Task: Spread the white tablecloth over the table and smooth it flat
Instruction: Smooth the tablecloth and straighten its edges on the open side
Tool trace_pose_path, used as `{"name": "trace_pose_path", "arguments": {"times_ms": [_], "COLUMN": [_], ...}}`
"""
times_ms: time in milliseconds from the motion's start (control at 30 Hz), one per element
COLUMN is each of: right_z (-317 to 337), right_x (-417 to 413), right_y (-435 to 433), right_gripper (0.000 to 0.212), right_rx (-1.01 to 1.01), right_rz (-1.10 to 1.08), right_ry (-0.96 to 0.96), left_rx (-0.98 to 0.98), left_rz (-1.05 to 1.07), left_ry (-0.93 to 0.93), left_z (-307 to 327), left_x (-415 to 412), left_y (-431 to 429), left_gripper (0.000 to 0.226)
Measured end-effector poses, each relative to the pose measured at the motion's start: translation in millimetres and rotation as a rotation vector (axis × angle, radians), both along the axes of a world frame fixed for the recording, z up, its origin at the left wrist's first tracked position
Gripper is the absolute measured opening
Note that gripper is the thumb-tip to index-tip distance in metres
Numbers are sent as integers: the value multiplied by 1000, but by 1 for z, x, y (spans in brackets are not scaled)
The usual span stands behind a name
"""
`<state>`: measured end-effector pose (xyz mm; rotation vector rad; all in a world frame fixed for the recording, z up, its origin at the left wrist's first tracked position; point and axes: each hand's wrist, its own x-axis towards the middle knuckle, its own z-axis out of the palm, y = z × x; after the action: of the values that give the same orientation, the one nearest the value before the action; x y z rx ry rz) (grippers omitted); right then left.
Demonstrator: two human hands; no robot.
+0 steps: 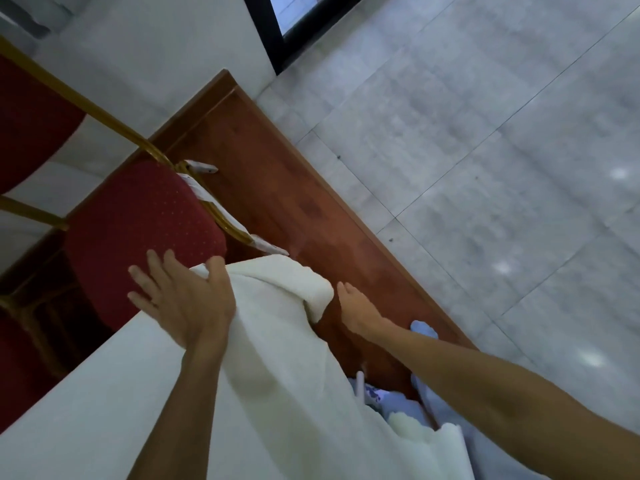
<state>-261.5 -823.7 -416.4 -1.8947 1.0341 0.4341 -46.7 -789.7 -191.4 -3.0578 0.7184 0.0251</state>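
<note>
The white tablecloth [277, 393] covers the near part of the brown wooden table [284, 188]. Its far end is bunched into a thick fold [298, 282], and the far half of the tabletop is bare. My left hand [183, 299] lies palm down on the cloth's left far edge. Its fingers are spread and reach past the edge toward the chair, and its thumb rests on the cloth. My right hand [356, 306] is stretched flat, low over the bare wood just right of the fold. It holds nothing, and its fingertips are close to the fold's end.
A red padded chair with a gold frame [138, 230] stands tight against the table's left side, and another red chair back [31, 126] is beyond it. Grey floor tiles [485, 150] lie to the right. A blue-clad foot [424, 329] shows by the table's right edge. A dark door frame [277, 39] is at the top.
</note>
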Motion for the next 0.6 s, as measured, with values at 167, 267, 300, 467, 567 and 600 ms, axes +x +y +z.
{"name": "trace_pose_path", "arguments": {"times_ms": [167, 267, 300, 467, 567, 600], "right_z": [84, 138, 146, 110, 62, 46], "right_x": [70, 121, 134, 141, 128, 123], "right_y": [-35, -45, -45, -22, -11, -10], "right_gripper": [50, 49, 50, 57, 59, 59], "right_rx": [163, 358, 382, 388, 361, 353], "right_rz": [-315, -412, -400, -198, -154, -139], "right_ry": [-543, -687, -702, -554, -391, -325], "left_rx": [-3, 2, -4, -13, -26, -28], "left_rz": [4, 10, 12, 30, 38, 40], "left_ry": [7, 7, 9, 0, -14, -19], "left_z": [0, 1, 1, 1, -1, -2], "left_x": [0, 0, 0, 1, 1, 1], "left_y": [-1, -1, 0, -1, -1, -1], "left_gripper": [73, 74, 74, 78, 80, 80]}}
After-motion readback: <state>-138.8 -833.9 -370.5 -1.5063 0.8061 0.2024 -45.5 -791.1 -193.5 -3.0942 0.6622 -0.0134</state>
